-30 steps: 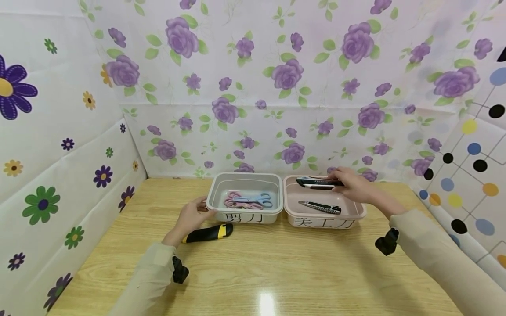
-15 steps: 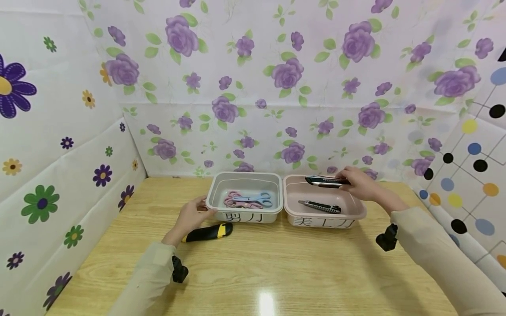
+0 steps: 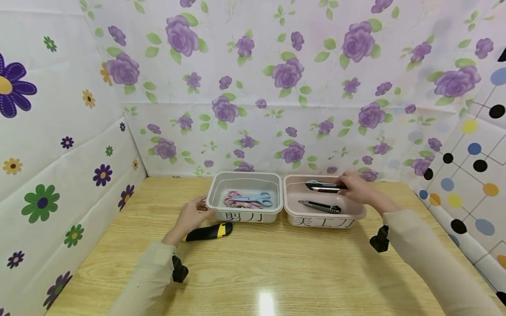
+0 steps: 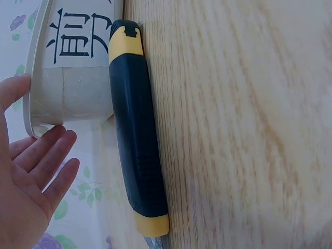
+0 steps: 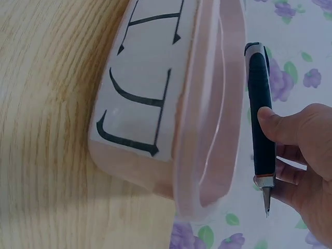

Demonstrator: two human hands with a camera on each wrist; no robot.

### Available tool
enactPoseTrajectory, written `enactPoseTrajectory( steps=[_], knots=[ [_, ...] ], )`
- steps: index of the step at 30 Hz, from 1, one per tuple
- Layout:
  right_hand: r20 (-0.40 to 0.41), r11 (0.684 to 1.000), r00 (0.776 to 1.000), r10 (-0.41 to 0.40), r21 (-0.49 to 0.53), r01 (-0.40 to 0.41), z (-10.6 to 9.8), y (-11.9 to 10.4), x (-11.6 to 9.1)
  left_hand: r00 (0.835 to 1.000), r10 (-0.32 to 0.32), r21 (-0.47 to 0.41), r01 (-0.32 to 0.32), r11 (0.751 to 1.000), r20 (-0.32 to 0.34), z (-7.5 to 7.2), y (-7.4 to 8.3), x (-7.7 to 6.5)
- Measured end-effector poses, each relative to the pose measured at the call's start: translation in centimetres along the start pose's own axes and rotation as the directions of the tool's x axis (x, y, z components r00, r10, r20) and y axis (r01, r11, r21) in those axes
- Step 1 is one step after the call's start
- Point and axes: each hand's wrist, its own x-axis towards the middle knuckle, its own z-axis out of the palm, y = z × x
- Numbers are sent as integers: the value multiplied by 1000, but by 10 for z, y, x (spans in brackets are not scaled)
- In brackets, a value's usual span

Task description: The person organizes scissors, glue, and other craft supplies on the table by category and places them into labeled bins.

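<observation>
My right hand (image 3: 354, 188) pinches a black-and-silver utility knife (image 3: 322, 187) over the rear part of the pink bin (image 3: 357, 216). In the right wrist view, thumb and fingers hold this knife by its dark handle, its pointed metal end downward, beside the bin's rim. A second utility knife (image 3: 319, 206) lies inside the bin. My left hand (image 3: 193, 216) grips the front-left corner of the grey bin (image 3: 272, 213), thumb at the rim and fingers by the end wall. Pink scissors (image 3: 234, 199) and blue scissors (image 3: 253, 199) lie in that bin.
A black-and-yellow utility knife (image 3: 207, 232) lies on the wooden table (image 3: 257, 267) in front of the grey bin, just below my left hand. Both bins stand side by side near the floral backdrop (image 3: 253, 87), with written labels on their fronts.
My right hand first shifts right with the utility knife, then lowers it toward the inside of the pink bin. The left hand stays at the grey bin's corner.
</observation>
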Motion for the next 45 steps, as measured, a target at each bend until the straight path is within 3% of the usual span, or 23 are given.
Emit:
enactPoseTrajectory(
  steps=[10,20,27,41,45],
  knots=[
    [59,999,997,44,-19,-43,28,-1,7,1000,-14,-2,15,1000,12,-3,1,-1],
    [14,997,1000,28,-68,-27,49,3,9,1000,-23,-15,23,1000,14,-3,3,-1],
    [42,997,997,71,-10,-70,53,1,7,1000,-10,-13,11,1000,13,-4,5,-2],
    [108,993,987,115,-22,-114,52,2,8,1000,-21,-11,21,1000,6,-3,2,-2],
    [110,995,989,97,-33,-94,54,3,10,1000,-25,-10,25,1000,6,-2,2,-2]
  ],
)
